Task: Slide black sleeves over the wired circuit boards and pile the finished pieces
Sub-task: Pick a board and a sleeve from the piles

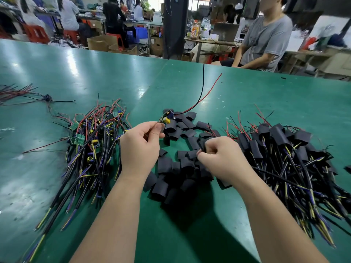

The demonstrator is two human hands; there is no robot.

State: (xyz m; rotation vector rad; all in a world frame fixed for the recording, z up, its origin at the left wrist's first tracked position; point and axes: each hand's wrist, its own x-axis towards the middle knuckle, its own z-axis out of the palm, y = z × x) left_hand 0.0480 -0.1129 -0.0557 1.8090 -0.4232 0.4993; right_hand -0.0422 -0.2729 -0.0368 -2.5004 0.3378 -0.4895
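My left hand (pixel 141 144) pinches a small wired circuit board (pixel 166 117) by its near end and holds it up above the table; its red and black wires (pixel 203 93) trail away toward the far edge. My right hand (pixel 221 155) pinches a black sleeve (pixel 204 142) at the top of a loose heap of black sleeves (pixel 176 168) in the middle. A tangle of bare wired boards (pixel 91 137) lies to the left. On the right sits the pile of sleeved pieces (pixel 288 149) with their wires fanning toward me.
The green table (pixel 95 73) stretches far ahead. A bundle of red and black wires (pixel 22 94) lies at the far left. A person in a grey shirt (pixel 266 37) sits at the table's far right edge; other workers sit at benches behind.
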